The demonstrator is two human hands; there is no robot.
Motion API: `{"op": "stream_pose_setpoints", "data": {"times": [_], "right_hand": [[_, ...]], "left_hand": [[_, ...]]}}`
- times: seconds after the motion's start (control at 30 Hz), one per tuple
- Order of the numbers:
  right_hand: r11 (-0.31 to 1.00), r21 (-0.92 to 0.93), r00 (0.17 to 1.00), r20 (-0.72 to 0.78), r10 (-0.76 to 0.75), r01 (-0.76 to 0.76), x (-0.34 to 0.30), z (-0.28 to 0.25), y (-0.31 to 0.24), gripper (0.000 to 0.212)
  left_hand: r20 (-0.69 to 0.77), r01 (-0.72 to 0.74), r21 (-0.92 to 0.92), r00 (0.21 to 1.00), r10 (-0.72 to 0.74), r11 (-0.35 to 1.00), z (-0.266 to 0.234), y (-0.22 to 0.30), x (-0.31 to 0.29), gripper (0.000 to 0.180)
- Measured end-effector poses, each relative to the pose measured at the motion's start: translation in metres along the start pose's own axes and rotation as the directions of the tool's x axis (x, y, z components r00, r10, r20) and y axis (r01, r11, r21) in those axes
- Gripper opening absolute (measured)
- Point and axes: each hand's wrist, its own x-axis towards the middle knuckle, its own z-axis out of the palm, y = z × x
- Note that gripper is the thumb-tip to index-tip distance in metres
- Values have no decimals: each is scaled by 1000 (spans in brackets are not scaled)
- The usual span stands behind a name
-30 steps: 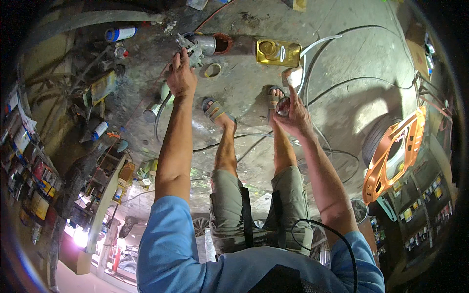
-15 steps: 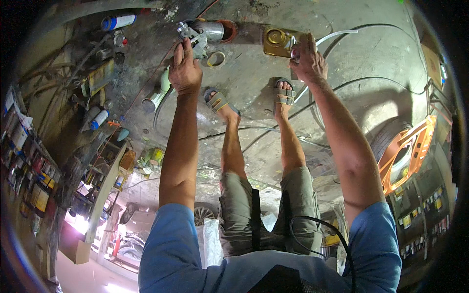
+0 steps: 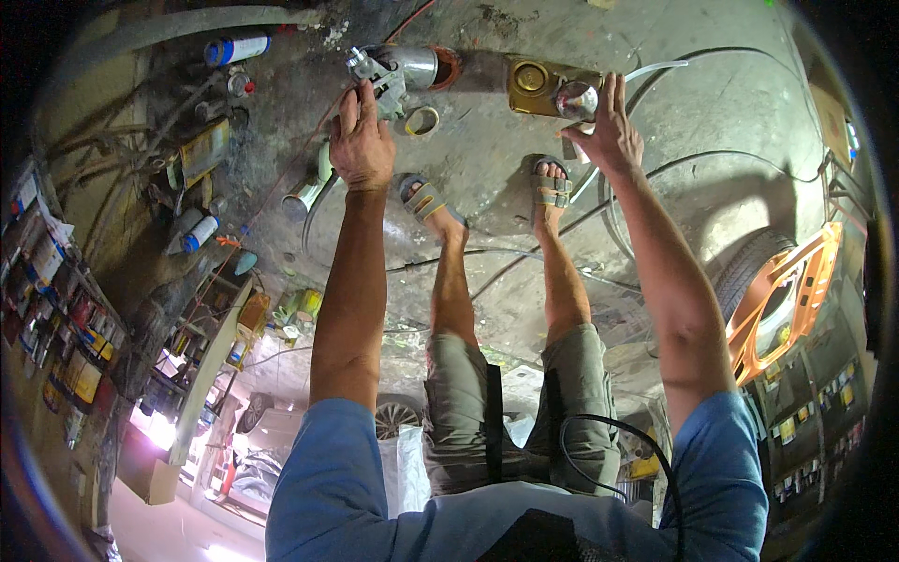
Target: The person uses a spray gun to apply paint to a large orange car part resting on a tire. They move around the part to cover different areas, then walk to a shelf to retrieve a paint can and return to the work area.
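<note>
My left hand [image 3: 363,150] reaches forward, its fingers closed on the grey metal body of a spray gun [image 3: 389,92]. The gun's silver cup [image 3: 414,66] points to the right, with a reddish-brown mouth. To the right, a gold rectangular can [image 3: 524,101] with a round cap sits on the floor. A shiny silver domed piece [image 3: 576,99], perhaps a cup lid, rests at the can's right end. My right hand [image 3: 611,140] is beside it, thumb and fingers apart, with nothing seen between them. A tape ring [image 3: 422,122] lies on the floor near the gun.
Dark hoses [image 3: 702,155] curve across the concrete floor around my sandalled feet. A pale green and silver cylinder [image 3: 304,195] lies left of my left foot. Tins and blue-white cans [image 3: 237,49] are on the left. A tyre [image 3: 749,267] and orange panel [image 3: 805,290] stand at right.
My right hand has opened and drawn away from the silver domed piece, which now shows fully at the gold can. My left hand stays at the spray gun. The whole view has shifted slightly.
</note>
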Motion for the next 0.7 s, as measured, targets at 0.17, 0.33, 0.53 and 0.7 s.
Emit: {"op": "stream_pose_setpoints", "data": {"times": [0.17,0.33,0.53,0.7], "right_hand": [[987,147,997,-52,-50,57,-78,6,38,120],[974,151,960,251,126,-168,-202,4,87,123],[914,125,850,432,301,-387,-277,-16,105,119],[856,214,820,465,335,-471,-261,-41,84,119]], "left_hand": [[26,12,-39,1000,-11,999,-15,9,-1,76],[-9,23,-33,1000,-23,999,-41,17,3,76],[17,86,-30,996,-86,996,-58,22,12,79],[-5,69,-50,998,-69,996,-51,21,11,80]]}}
